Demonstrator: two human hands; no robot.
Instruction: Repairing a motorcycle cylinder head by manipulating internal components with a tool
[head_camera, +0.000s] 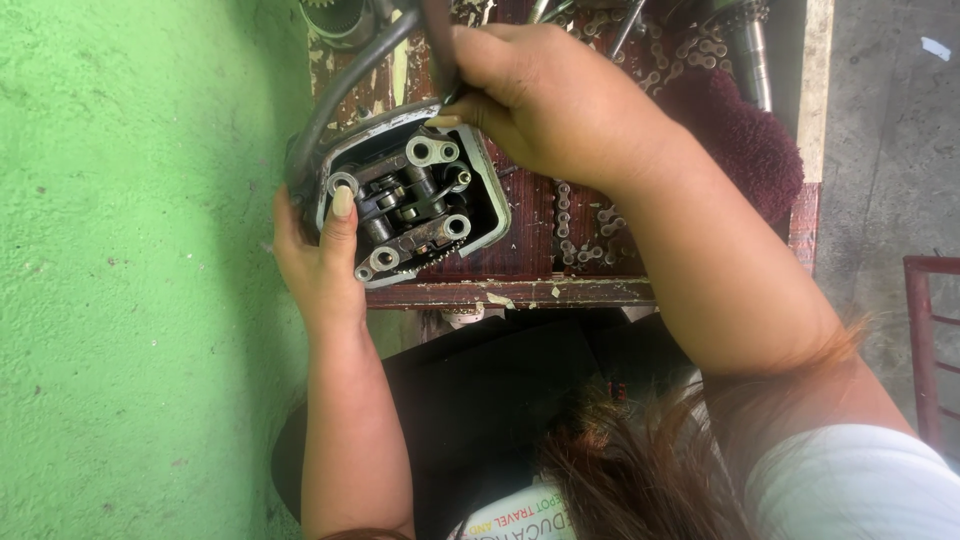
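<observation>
On the workbench (520, 292), my left hand (318, 262) clamps the uncovered cylinder head (410, 205), my right hand (545, 105) gripping a dark tool (440, 50) at one o'clock, unfinished.

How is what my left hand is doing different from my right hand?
The left hand steadies the metal engine part from its side, thumb laid flat on top; the right hand is curled in a grip around a dark tool handle above it. The left hand sits by the green wall, the right over the wooden bench. Both are bare.

left hand (318, 250) grips cylinder head (405, 205) | right hand (545, 100) holds tool (440, 45)
</observation>
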